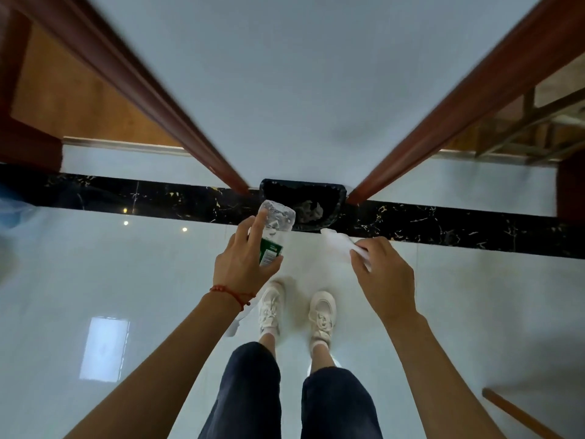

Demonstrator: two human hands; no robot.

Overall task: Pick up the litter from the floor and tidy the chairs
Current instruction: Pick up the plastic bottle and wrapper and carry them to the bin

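Note:
My left hand grips a clear plastic bottle with a green label, its base tilted toward the black bin just ahead. My right hand pinches a crumpled white tissue a little short of the bin's front rim. The bin stands against the white wall and has some crumpled litter inside. A white paper scrap shows below my left wrist; whether it hangs from the hand or lies on the floor I cannot tell.
Dark red wooden frames flank the wall panel on both sides. A black marble strip crosses the glossy white floor. A wooden piece juts in at the lower right. My feet in white shoes stand close to the bin.

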